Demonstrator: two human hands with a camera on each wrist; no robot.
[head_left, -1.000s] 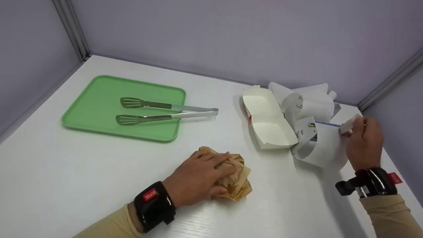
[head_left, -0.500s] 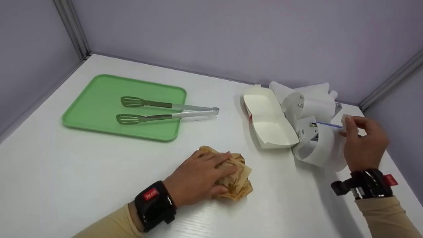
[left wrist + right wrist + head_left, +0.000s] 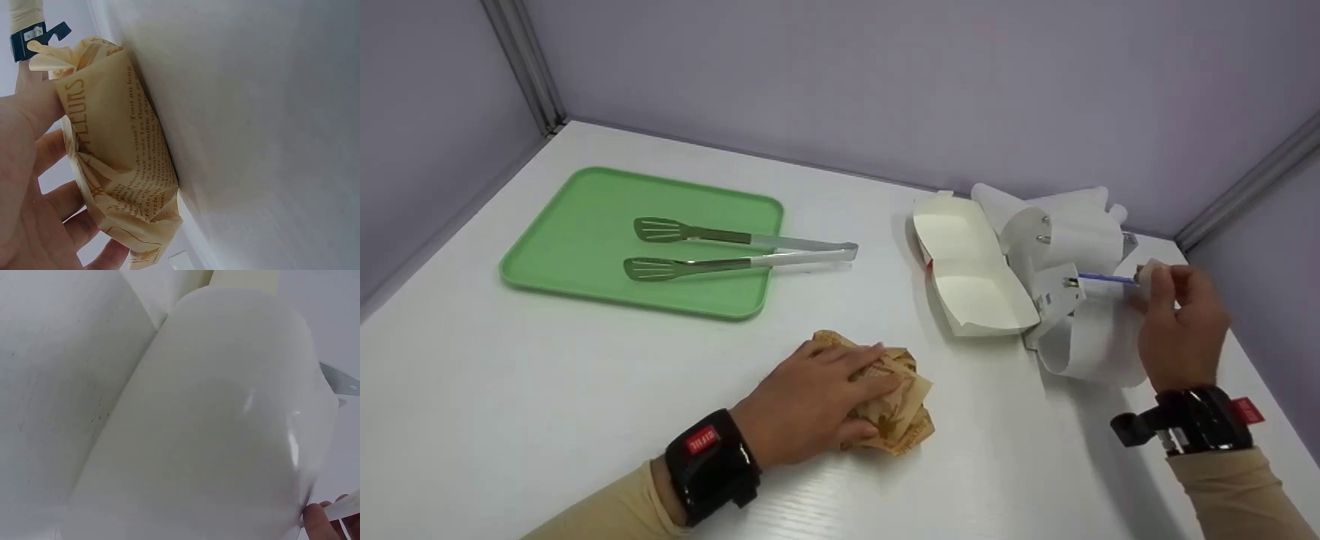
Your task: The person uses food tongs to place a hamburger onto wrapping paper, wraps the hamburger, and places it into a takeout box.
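A crumpled brown printed-paper bundle (image 3: 889, 405) lies on the table front centre. My left hand (image 3: 810, 401) rests over it with spread fingers, thumb along its near side; the left wrist view shows the fingers (image 3: 64, 199) against the wrapper (image 3: 121, 152). At the right, my right hand (image 3: 1185, 330) pinches a small white paper piece (image 3: 1149, 271) between thumb and fingers. This piece is beside a glossy white paper band (image 3: 1102, 345) looped from a white stand (image 3: 1054, 292) with a blue edge (image 3: 1110, 278). In the right wrist view, the band (image 3: 225, 410) fills the middle, fingertips (image 3: 318, 520) at its edge.
An unfolded cream paper box (image 3: 979, 292) stands against the white stand. Behind it is another curled white paper roll (image 3: 1080, 240). Metal tongs (image 3: 735, 251) lie across a green tray (image 3: 577, 225) at the left. Purplish wall panels enclose the table.
My right hand has shifted slightly and turned, with the white piece now gathered more closely in its fingertips. The looped paper band has changed shape. My left hand stays on the bundle.
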